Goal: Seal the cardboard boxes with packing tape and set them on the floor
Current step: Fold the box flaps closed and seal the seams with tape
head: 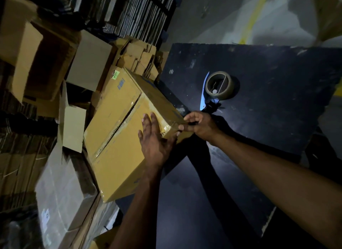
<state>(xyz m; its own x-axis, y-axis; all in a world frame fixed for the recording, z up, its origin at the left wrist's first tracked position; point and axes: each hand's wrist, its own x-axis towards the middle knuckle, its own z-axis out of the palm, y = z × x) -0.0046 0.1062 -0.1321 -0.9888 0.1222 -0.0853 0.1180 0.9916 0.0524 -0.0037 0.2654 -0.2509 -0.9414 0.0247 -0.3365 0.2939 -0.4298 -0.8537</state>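
Grip, L hand (pixel 155 137): released, fingers straight, palm flat on top of the cardboard box (pixel 118 137) near its R end, beside the taped centre seam. Grip, R hand (pixel 198 124): fingers curled, pinching at the box's R end face where glossy tape (pixel 166 127) wraps over the top edge; whether it holds tape or just presses, can't tell. Box sits tilted at the table's (pixel 259 119) L edge, partly over it, long side running away from the person. Tape dispenser (pixel 215 89) w/ brown roll lies on the table, just beyond the R hand, apart from box. More cardboard boxes (pixel 37 50) and flat cardboard stacks (pixel 140 61) crowd the L side, beyond the table's L edge.
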